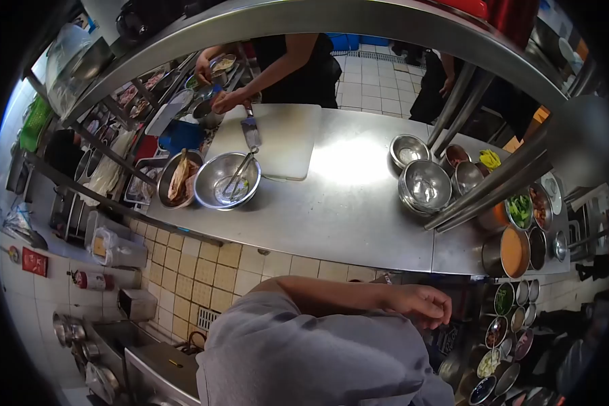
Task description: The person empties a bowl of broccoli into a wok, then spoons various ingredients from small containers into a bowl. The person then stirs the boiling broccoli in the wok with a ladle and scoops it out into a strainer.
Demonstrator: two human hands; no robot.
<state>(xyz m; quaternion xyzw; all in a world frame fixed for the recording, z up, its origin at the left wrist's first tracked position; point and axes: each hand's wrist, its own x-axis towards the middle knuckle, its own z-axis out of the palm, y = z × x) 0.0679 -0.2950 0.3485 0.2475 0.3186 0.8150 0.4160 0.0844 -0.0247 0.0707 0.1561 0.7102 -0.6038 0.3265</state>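
My left fingers: half-open, loosely curled, nothing visible in them, near the silver steel desk. My right fingers: out of view, cannot tell. Clockwise from the left fingers: nested round steel bowls at 12 o'clock, cylindrical steel pot of orange liquid at 2 o'clock.

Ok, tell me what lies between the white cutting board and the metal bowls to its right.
Nothing but bare steel counter, with a bright glare on it, shows between the cutting board and the metal bowls in the head view.
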